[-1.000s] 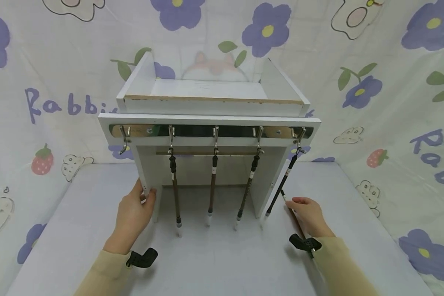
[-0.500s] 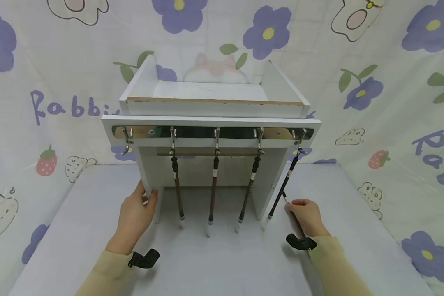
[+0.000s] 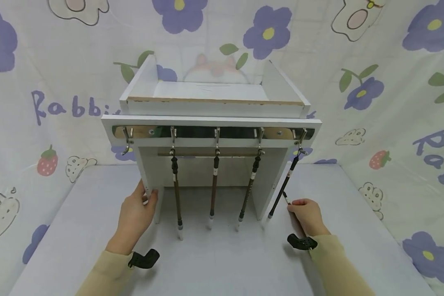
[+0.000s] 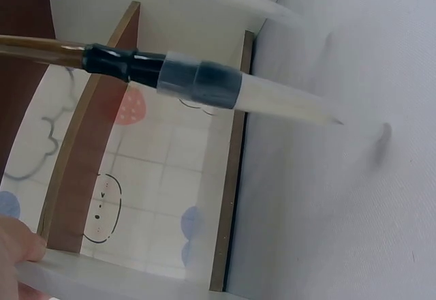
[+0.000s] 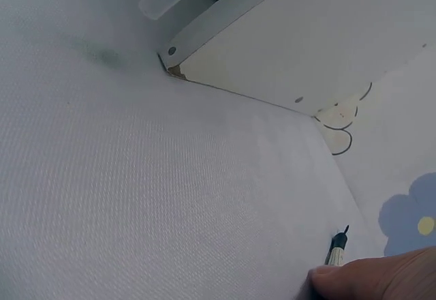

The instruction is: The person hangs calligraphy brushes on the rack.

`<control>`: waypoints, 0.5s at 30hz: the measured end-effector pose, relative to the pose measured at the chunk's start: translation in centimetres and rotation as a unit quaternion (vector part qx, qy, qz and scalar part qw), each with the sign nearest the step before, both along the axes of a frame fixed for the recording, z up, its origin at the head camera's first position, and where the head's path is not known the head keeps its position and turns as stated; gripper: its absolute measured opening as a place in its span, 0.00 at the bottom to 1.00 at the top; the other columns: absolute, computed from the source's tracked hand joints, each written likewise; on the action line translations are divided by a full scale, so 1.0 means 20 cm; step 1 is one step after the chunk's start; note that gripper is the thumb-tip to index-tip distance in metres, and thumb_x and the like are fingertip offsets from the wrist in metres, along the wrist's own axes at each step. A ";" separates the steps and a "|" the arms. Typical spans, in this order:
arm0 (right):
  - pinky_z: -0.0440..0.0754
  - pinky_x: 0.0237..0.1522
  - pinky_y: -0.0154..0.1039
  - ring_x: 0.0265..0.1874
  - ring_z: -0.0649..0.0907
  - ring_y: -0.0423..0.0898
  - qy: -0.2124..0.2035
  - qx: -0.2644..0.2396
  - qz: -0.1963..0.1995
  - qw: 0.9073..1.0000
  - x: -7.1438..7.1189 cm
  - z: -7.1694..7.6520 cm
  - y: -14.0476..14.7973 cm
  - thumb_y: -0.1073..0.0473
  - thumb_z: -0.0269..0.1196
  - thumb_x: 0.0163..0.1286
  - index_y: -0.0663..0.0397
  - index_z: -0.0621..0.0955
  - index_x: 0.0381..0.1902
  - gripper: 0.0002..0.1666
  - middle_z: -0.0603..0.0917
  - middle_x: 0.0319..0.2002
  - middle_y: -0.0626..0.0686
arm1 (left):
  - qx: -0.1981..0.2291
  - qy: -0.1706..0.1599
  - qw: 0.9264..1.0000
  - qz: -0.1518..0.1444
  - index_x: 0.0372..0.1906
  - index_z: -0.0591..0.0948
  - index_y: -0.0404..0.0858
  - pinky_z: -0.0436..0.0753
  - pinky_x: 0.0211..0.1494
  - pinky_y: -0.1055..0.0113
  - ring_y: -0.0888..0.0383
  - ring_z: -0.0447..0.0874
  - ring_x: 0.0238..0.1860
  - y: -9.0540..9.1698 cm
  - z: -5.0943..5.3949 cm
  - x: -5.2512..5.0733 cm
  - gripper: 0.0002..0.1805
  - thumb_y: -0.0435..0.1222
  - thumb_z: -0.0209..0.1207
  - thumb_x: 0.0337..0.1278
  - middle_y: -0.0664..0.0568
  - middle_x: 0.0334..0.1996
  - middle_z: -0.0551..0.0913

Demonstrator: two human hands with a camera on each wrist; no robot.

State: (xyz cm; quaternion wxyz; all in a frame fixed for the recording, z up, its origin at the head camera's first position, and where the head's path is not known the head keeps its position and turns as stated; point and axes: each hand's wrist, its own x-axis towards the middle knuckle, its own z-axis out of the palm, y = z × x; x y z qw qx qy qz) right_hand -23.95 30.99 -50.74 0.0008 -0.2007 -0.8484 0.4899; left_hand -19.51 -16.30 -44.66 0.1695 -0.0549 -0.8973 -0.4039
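In the head view, my left hand (image 3: 135, 211) grips the front edge of the left side panel of a white wooden rack (image 3: 214, 110). My right hand (image 3: 308, 216) pinches a calligraphy brush (image 3: 286, 198) low over the table, right of the rack. Its dark top end with a thin loop shows past the thumb in the right wrist view; the wrist and sleeve hide the lower part. Several other calligraphy brushes (image 3: 214, 185) hang tip down from metal hooks (image 3: 217, 137), on all but the leftmost one. A white-capped or pale brush tip (image 4: 279, 99) crosses the left wrist view.
The rack stands on a white-covered table (image 3: 222, 267), with an open-topped tray section (image 3: 211, 88) above the hooks. A patterned cloth (image 3: 392, 102) with flowers and rabbits closes off the back and sides. Both wrists wear black camera mounts (image 3: 144, 259).
The hanging brushes sway slightly on their hooks. My right hand has shifted a little, its wrist now covering more of the brush. The left hand stays on the panel.
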 end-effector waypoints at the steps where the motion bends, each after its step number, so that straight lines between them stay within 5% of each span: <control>1: 0.73 0.37 0.38 0.38 0.76 0.51 -0.001 0.004 0.002 1.000 0.00 0.00 0.00 0.63 0.67 0.59 0.66 0.79 0.44 0.16 0.79 0.37 0.56 | 0.001 -0.002 1.000 0.001 0.69 0.65 0.41 0.83 0.42 0.45 0.35 0.81 0.49 0.00 0.00 0.00 0.25 0.42 0.51 0.71 0.33 0.58 0.76; 15: 0.73 0.36 0.39 0.39 0.76 0.51 -0.039 0.042 0.022 0.998 0.00 0.05 0.01 0.59 0.66 0.62 0.64 0.82 0.44 0.15 0.80 0.42 0.59 | -0.001 -0.001 1.000 0.003 0.68 0.66 0.40 0.83 0.42 0.45 0.35 0.81 0.49 0.00 0.00 0.00 0.24 0.41 0.51 0.70 0.33 0.58 0.76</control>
